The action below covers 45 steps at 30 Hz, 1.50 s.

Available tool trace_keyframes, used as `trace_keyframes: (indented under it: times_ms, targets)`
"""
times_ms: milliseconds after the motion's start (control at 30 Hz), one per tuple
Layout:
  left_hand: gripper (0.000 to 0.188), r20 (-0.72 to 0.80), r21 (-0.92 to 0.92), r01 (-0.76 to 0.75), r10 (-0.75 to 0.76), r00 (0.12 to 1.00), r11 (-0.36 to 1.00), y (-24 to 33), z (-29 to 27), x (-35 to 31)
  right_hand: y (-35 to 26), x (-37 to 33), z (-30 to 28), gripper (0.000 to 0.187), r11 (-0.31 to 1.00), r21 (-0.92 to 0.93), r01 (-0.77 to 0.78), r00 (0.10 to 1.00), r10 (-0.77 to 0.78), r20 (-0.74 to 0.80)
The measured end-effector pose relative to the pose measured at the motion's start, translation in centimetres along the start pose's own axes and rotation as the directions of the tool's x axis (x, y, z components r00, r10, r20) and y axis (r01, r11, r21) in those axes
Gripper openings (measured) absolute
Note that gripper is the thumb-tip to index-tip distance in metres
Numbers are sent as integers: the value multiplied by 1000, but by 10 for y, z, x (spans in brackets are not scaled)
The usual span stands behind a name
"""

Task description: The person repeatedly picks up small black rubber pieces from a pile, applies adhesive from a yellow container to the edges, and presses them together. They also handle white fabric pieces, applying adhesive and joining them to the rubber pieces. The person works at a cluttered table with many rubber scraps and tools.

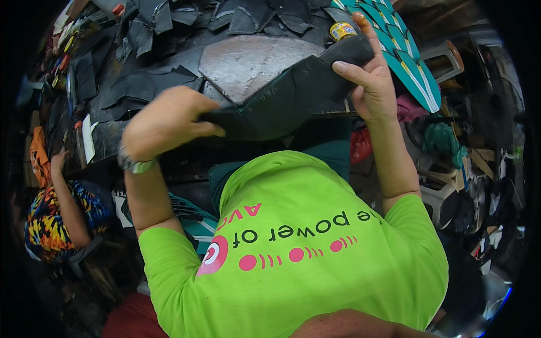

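Note:
Both my hands hold up a wide, stiff black piece of sheet material (282, 104), leather-like and bent in the middle, over the near edge of the bench. My left hand (169, 121), slightly blurred and with a watch on its wrist, closes thumb and fingers on the left end. At the piece's raised right end, my right hand (375, 79) grips with the thumb in front and the fingers behind, one finger pointing upward. Behind the piece lies a worn grey slab (253, 59), partly covered by it.
Several black cut pieces (248, 19) lie in overlapping rows along the far side of the bench. A small yellow tin (342, 31) stands near my right hand. Teal sole-shaped pieces with white stripes (414, 79) overlap at the right. Another person's arm (67, 203) is at the far left.

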<state>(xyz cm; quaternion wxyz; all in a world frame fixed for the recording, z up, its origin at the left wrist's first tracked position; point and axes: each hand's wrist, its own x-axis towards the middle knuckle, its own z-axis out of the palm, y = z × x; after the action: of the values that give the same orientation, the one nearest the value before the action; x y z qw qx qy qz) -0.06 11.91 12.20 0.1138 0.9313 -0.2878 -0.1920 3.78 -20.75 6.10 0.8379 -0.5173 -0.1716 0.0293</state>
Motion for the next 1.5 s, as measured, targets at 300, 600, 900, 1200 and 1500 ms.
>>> trace_keyframes:
  times_ms: [300, 600, 900, 1200, 1500]
  targets:
    - [27, -496, -563, -251, -79, 865, 788, 48, 75, 21, 65, -20, 2, 80, 938, 332, -102, 893, 234, -385]
    - [28, -425, -899, -425, -456, 782, 107, 84, 146, 96, 58, -40, 4, 86, 974, 174, -142, 906, 199, -374]
    - [26, -735, -638, -378, -382, 560, 671, 54, 157, 78, 12, -14, -70, 48, 200, -952, -230, 971, -20, -238]
    - [33, -220, -957, -286, -518, 827, -50, 64, 155, 83, 17, 18, -76, 43, -279, -951, -132, 978, 121, -171]
    - [44, -144, -878, -349, -515, 845, -328, 75, 147, 83, -13, -25, -40, 32, -123, -992, -38, 992, 116, -53]
